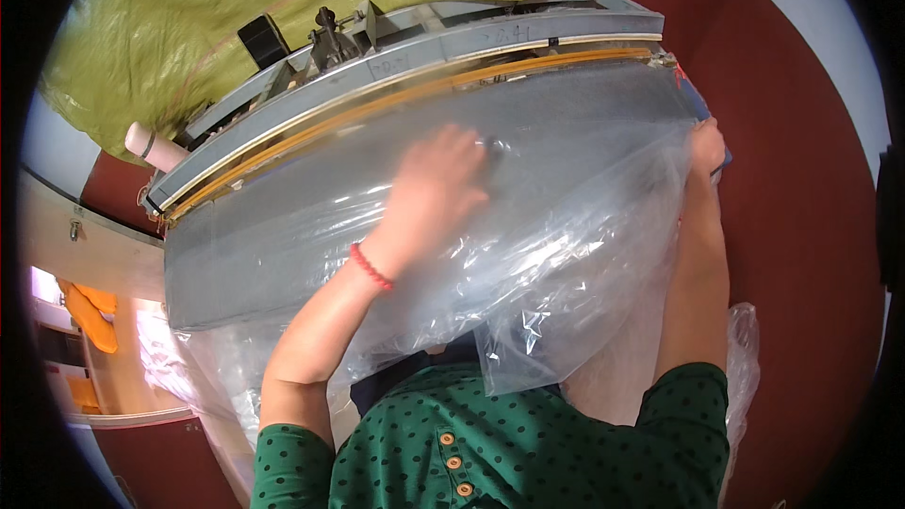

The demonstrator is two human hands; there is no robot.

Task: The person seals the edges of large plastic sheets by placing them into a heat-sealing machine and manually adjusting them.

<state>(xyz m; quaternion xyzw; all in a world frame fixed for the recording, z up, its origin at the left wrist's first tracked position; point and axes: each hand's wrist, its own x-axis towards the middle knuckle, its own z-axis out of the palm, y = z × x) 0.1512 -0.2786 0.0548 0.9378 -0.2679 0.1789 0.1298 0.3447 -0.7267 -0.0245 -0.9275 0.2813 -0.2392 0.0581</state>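
With the left hand [436, 187], reached out over the middle of the grey tabletop [566, 92], with fingers extended and released rather than clenched. Could not tell, through the blur, whether in contact with the clear plastic sheet [584, 245] or just above it. With the right hand [707, 144], grasped the sheet at its right side, with fingers curled in on the plastic close to a blue piece [695, 99] at the tabletop's right end. Had the sheet lying across the tabletop, creased and shiny, pulled into folds slanting toward the right hand and with a loose corner hanging over the near edge, in front of a green shirt [556, 452]. Saw film [222, 358] draped at the near left edge too, and crumpled clear film [743, 358] beside the right sleeve [683, 405].

Wore a red beaded bracelet [370, 267] on the left, and dark dots and round buttons [453, 463] on the shirt front.

Beyond the tabletop, found a grey metal frame [603, 26] running along its far edge, with a narrow yellow strip [528, 66] in between. On the frame's left half, noticed a dark metal fixture [332, 45] and, just beside it, a black box-shaped object [263, 41]; farther left, at the frame's end, a pink roll [158, 146] with a dark band. Behind all that, saw a yellow-green tarp [189, 9]. To the right, saw a dark red surface [801, 179], and to the lower left, orange things [90, 318] too small to name.
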